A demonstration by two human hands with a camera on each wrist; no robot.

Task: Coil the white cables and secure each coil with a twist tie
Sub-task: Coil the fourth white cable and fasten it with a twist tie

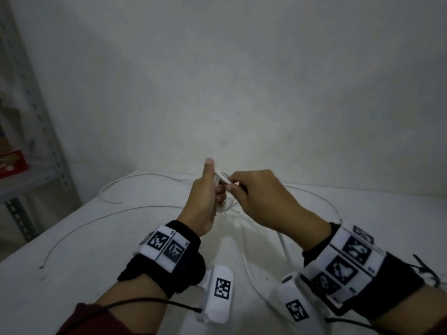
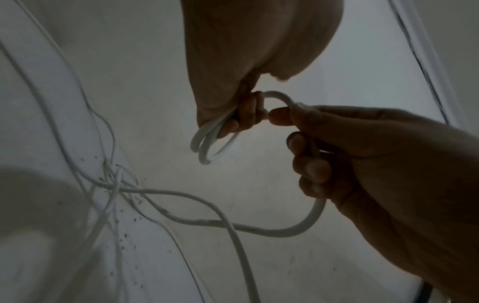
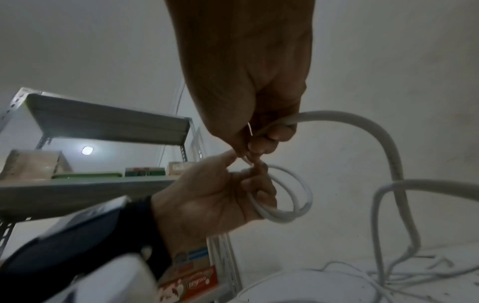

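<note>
The left hand [image 1: 205, 201] had its fingers [image 3: 256, 190] curled round a small coil [image 3: 287, 196] of white cable [image 2: 259, 227], held above the tabletop [image 1: 96, 238]. The right hand [image 1: 261, 201] pinched the strand leading into it, fingers [image 2: 311, 170] closed. Loose cables [image 1: 135, 211] trailed across the tabletop; a metal shelf [image 1: 33, 180] stood left.

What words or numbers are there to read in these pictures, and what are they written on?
"mingroco", as best it reads, slightly blurred: red box on the shelf.
Red packet on the shelf: print too blurred to read.
Square coded tags on the wristbands: patterns only; the tiny print beside them is too small.
</note>
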